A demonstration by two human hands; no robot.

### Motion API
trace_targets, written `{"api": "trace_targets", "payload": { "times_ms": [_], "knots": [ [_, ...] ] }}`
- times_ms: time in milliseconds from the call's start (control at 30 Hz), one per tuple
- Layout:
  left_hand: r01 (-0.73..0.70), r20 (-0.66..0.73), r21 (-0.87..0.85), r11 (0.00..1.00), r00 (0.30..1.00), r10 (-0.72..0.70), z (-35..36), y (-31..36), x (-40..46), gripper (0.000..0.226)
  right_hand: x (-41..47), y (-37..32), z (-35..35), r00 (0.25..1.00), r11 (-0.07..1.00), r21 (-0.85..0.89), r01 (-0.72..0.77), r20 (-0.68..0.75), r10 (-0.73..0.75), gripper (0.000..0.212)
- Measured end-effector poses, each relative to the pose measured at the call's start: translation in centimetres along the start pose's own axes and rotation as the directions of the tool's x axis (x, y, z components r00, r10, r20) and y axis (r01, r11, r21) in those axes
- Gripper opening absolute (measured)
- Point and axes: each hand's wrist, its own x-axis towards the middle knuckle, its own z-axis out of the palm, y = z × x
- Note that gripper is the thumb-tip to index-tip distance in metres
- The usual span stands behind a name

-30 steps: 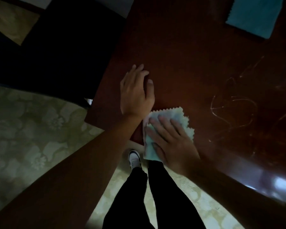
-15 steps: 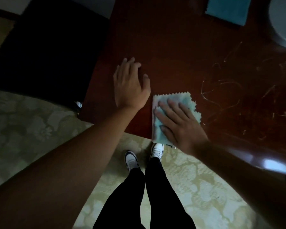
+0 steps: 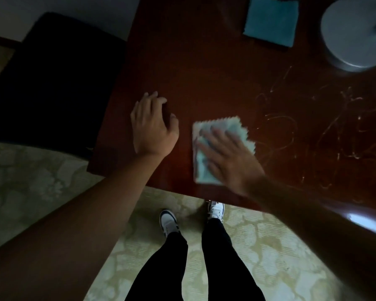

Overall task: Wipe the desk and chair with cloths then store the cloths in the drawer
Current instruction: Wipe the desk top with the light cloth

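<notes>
A dark red wooden desk fills the upper right of the view. My right hand lies flat, fingers spread, on a pale blue-white cloth with zigzag edges near the desk's front edge, and is blurred by motion. My left hand rests on the desk top near its left corner, fingers slightly curled, holding nothing. A second, teal cloth lies folded at the back of the desk. A dark chair seat stands to the left of the desk.
A grey round object sits at the desk's back right. Light scratch marks cover the desk's right half. My legs in black trousers and white shoes stand on a pale patterned carpet below the front edge.
My right hand has slid the pale cloth to the right along the front of the desk, away from my left hand. The view has shifted, showing more of the desk's back.
</notes>
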Motion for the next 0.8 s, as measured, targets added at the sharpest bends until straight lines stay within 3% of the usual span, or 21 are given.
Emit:
{"api": "trace_targets", "payload": {
  "times_ms": [67,133,200,300,400,467,533,600,700,800],
  "knots": [
    [0.011,0.000,0.001,1.000,1.000,-0.011,0.2,0.0,0.0,0.043,2.9,4.1,-0.6,0.972,0.973,0.018,-0.229,-0.042,0.230,0.054],
    [0.019,0.007,0.031,0.999,1.000,-0.019,0.3,0.1,0.0,0.043,4.6,5.7,-1.0,0.879,0.879,0.064,-0.472,-0.043,0.475,0.058],
    [0.004,0.013,0.088,0.996,1.000,-0.005,0.2,0.2,0.0,0.045,3.8,2.9,-0.5,0.915,0.917,0.027,-0.398,-0.065,0.399,0.058],
    [-0.042,0.026,0.168,0.985,0.999,0.038,0.1,0.5,-0.4,0.045,-1.2,-2.7,0.1,0.999,0.999,0.030,-0.045,0.008,0.045,0.056],
    [-0.080,0.052,0.156,0.985,0.996,0.072,0.7,2.2,-0.8,0.042,-0.7,1.0,-0.4,0.984,0.983,0.067,0.170,0.034,-0.172,0.053],
    [-0.075,0.085,0.132,0.988,0.994,0.064,1.7,4.4,-0.7,0.043,1.9,6.5,-1.2,0.997,0.995,0.064,0.079,-0.005,-0.079,0.052],
    [-0.062,0.106,0.125,0.990,0.993,0.049,3.3,7.4,-0.3,0.043,3.6,12.2,-2.4,0.982,0.979,0.088,-0.184,-0.024,0.187,0.057],
    [-0.050,0.110,0.125,0.991,0.993,0.036,4.9,9.7,0.0,0.043,2.6,12.7,-2.4,0.954,0.953,0.064,-0.296,-0.019,0.298,0.059],
    [-0.061,0.113,0.106,0.992,0.992,0.049,7.2,12.8,1.0,0.043,-2.8,9.4,-1.4,0.990,0.989,0.031,-0.143,0.023,0.143,0.057],
    [-0.127,0.140,0.113,0.985,0.984,0.111,8.5,14.7,1.8,0.044,-4.5,12.6,-1.5,1.000,0.996,0.094,0.003,0.023,-0.005,0.053]
  ]
}}
